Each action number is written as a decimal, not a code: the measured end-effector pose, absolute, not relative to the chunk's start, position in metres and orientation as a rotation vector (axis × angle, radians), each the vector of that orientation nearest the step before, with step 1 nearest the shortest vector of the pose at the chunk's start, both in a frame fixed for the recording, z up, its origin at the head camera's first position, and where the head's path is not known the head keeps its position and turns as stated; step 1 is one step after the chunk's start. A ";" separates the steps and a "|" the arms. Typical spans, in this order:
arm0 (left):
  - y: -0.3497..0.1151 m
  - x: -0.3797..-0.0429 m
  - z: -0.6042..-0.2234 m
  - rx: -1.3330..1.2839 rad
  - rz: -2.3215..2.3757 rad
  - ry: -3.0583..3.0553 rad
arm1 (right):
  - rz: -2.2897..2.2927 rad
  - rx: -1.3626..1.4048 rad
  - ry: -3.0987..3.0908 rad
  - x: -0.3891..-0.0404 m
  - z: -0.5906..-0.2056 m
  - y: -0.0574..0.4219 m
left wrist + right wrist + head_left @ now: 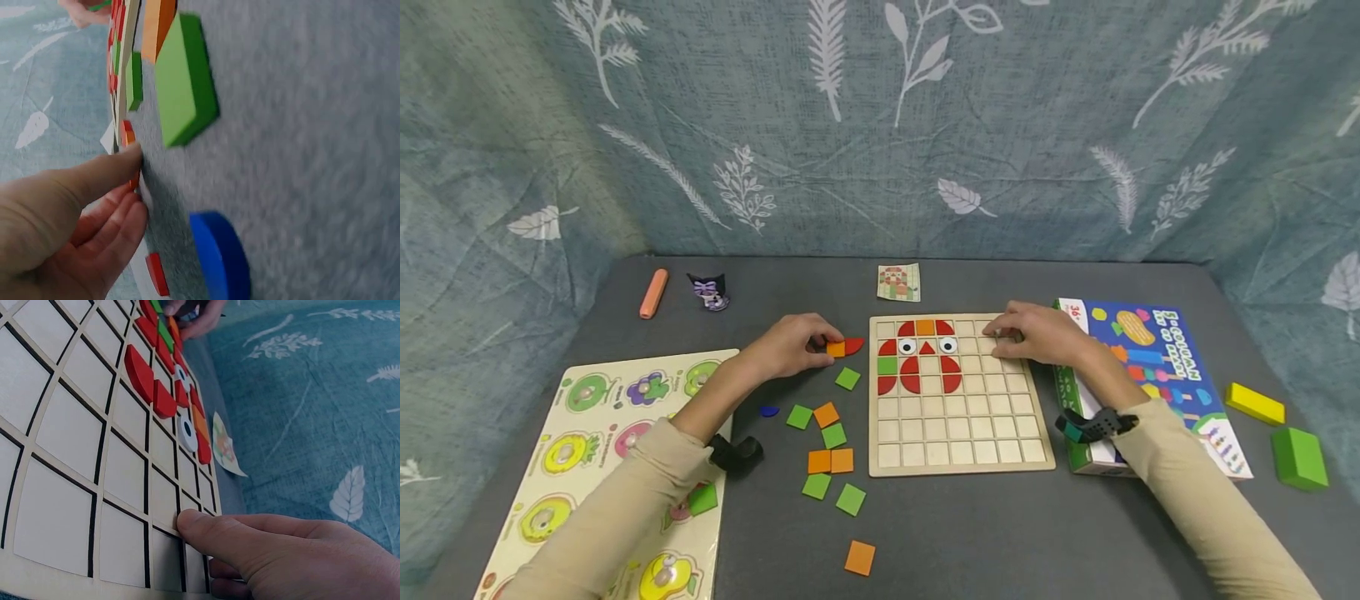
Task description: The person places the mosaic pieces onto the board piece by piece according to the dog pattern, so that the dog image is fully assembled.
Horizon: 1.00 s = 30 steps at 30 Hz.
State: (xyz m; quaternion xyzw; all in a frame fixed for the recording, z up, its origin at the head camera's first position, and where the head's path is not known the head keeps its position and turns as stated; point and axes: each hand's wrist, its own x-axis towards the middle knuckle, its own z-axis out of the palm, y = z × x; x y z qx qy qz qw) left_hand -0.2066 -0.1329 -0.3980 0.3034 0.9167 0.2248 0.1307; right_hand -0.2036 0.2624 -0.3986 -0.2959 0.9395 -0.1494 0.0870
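Note:
My left hand (pixel 793 343) pinches an orange square tile (pixel 836 349) between thumb and fingertips, low over the table left of the board. A red curved tile (pixel 853 346) lies against its far side. My right hand (pixel 1037 332) grips the far right corner of the wooden grid board (pixel 962 472); in the right wrist view the thumb lies on top and the other fingers curl at the edge, partly hidden. On the board's left part sit red curved tiles (pixel 952 382), a green square (pixel 887 366), an orange square (pixel 925 327), a red triangle (pixel 927 348) and two eye discs (pixel 948 345).
Loose green tiles (pixel 851 499), orange tiles (pixel 860 558) and a blue piece (pixel 769 411) lie left of the board. A pattern card (pixel 898 283) lies behind it. A fruit puzzle board (pixel 568 417) is at left, a game box (pixel 1150 350) and blocks (pixel 1300 458) at right.

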 end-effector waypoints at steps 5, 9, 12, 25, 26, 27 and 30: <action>-0.127 -0.200 -0.397 0.824 0.594 2.693 | -0.436 -0.884 2.799 -0.204 -0.400 0.264; -0.123 -0.193 -0.392 0.792 0.588 2.724 | -0.434 -0.883 2.795 -0.203 -0.399 0.264; -0.118 -0.188 -0.387 0.773 0.604 2.764 | -0.433 -0.887 2.797 -0.203 -0.399 0.263; -0.063 -0.173 -0.388 1.076 0.688 2.629 | -0.447 -0.885 2.795 -0.203 -0.399 0.265; -0.057 -0.171 -0.389 1.117 0.682 2.608 | -0.448 -0.887 2.795 -0.203 -0.399 0.265; -0.050 -0.170 -0.390 1.155 0.678 2.591 | -0.449 -0.887 2.793 -0.203 -0.399 0.264; -0.035 -0.169 -0.391 1.253 0.646 2.577 | -0.438 -0.883 2.798 -0.204 -0.399 0.264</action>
